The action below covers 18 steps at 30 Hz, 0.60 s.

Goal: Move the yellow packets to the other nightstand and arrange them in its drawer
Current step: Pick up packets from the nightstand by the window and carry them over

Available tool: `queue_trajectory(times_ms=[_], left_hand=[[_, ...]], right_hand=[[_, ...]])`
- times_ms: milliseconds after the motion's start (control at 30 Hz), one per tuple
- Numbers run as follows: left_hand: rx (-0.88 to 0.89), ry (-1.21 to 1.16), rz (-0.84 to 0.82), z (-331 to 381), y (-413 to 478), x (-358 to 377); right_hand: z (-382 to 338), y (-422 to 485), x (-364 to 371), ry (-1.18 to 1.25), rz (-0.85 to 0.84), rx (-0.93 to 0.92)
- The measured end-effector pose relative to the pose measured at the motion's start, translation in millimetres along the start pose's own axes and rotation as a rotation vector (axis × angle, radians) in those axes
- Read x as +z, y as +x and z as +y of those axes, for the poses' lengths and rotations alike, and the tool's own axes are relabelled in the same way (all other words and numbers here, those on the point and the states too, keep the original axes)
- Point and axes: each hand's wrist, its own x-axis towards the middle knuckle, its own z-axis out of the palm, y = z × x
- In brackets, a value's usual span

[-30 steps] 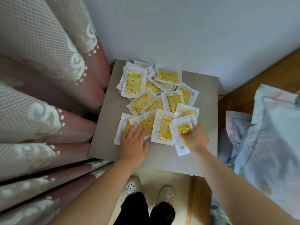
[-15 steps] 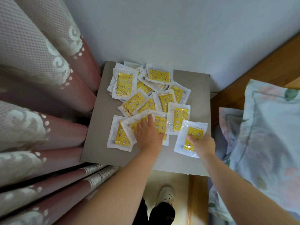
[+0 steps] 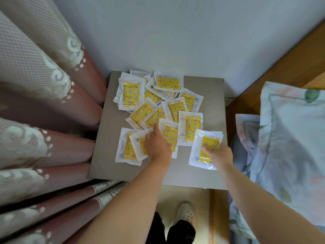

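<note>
Head view: near edge of the nightstand (image 3: 112,155), left hand (image 3: 158,147) lies palm down, fingers loosely spread, pressing on overlapping packets (image 3: 140,113) at front centre, no clear grip; right hand (image 3: 218,155) rests at front right, fingertips on one packet (image 3: 207,147), whether pinched can't tell. Further back the other packets sprawl in a loose overlapping heap up to the wall (image 3: 175,32), curtain (image 3: 44,85) on the left, pillow (image 3: 290,138) on the right.

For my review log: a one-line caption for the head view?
Left hand and right hand gathering yellow packets scattered on a grey nightstand.
</note>
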Motion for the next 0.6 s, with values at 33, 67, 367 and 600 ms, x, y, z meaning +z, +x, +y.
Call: queue_trajectory(times_ms=[33,67,367,600], left_hand=[[0.015,-0.047,0.033,-5.3,1.2,-1.5],[0.038,-0.073,0.038,-12.0,1.2,-4.1],[0.335,0.234,-0.053,-63.7,21.8,-42.9],[0.325,0.342,-0.164,-58.1,24.8,-45.3]], right_hand=[[-0.5,-0.1,-0.3,0.007,-0.001,-0.001],[-1.1,-0.3,-0.6,0.004,-0.003,-0.005],[2.1,1.7,-0.2,-0.003,-0.015,-0.030],[2.2,1.9,-1.3,-0.008,-0.036,-0.062]])
